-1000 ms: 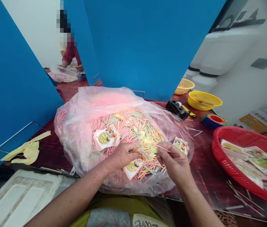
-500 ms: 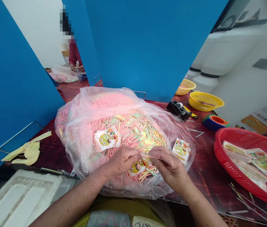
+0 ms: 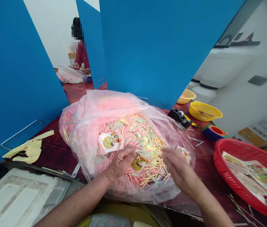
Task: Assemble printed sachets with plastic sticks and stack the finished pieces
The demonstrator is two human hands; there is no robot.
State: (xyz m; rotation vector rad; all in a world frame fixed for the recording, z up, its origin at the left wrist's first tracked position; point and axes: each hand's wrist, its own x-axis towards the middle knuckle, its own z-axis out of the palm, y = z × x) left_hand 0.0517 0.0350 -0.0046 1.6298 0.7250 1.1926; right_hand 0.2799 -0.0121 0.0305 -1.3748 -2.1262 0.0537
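Two hands stand apart over a clear plastic bag (image 3: 114, 104) of pastel sticks (image 3: 135, 135): at lower centre, the left hand (image 3: 120, 162) pinches a printed paper sachet (image 3: 139, 162), while the blurred right hand (image 3: 179, 168), fingers loosely open, has drawn away rightward.

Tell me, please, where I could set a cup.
The dark red tabletop has room between the plastic bag and red basket, and between bag and yellow cloth. It is crowded around the tape dispenser and tape roll.
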